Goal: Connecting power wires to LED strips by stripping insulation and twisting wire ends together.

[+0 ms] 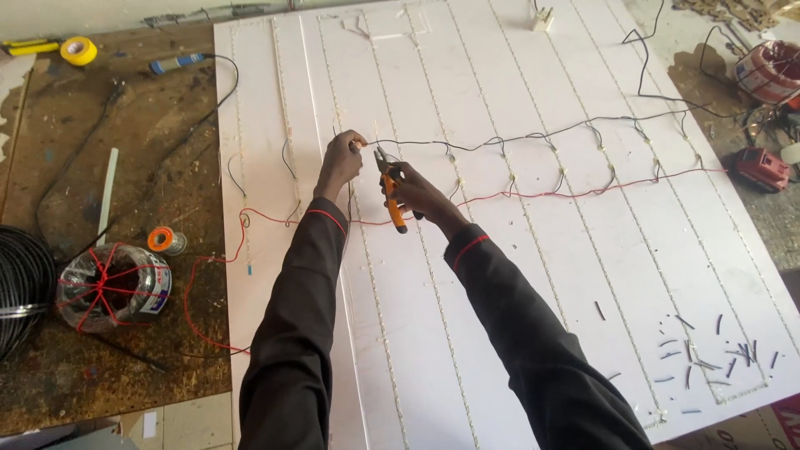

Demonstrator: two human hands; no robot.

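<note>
Left hand (342, 160) pinches black wire (433, 146); right hand (417, 196) raises orange-handled pliers (389, 187).

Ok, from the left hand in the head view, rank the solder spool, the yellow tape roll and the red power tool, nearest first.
From the left hand:
1. Solder spool, lower left on the brown bench.
2. Yellow tape roll, far upper left corner.
3. Red power tool, far right, past the white board.

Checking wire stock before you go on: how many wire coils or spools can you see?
3: red wire coil left of the board, black coil at the left edge, copper-coloured spool top right. Others may be out of frame.
</note>
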